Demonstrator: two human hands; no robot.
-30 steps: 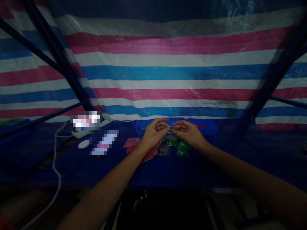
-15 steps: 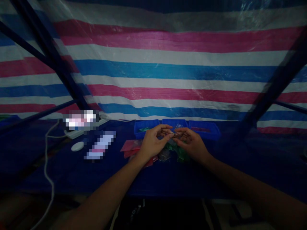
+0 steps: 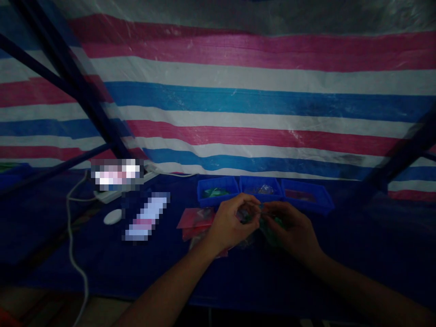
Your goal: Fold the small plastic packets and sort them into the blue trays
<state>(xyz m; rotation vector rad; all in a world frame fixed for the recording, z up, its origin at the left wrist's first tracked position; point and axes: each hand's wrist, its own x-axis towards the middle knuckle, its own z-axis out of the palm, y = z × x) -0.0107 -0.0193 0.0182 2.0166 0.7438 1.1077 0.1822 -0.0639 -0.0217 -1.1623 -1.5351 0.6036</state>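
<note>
My left hand [image 3: 235, 220] and my right hand [image 3: 294, 227] meet fingertip to fingertip over the blue table. Both are closed in a pinch, and what they hold between them is too small and dark to name. Under the left wrist lie several flat red plastic bags [image 3: 192, 218]. Green plastic [image 3: 277, 223] shows below the right fingers, partly hidden by that hand. Just behind the hands stand three blue trays: the left tray [image 3: 218, 202] has green plastic in it, the middle tray [image 3: 247, 194] clear plastic, and the right tray [image 3: 323, 203] something flat and reddish.
To the left lie a pixelated phone-like object [image 3: 148, 217], a white oval object [image 3: 112, 216] and a white power strip [image 3: 105, 197] with a second blurred-out item on it. A white cable [image 3: 71, 240] hangs over the table edge. Dark posts and a striped sheet [image 3: 238, 104] stand behind.
The view has shifted, so the table things sit a little lower and further right. My fingertips have come closer together, and both hands are lower, revealing more of the trays.
</note>
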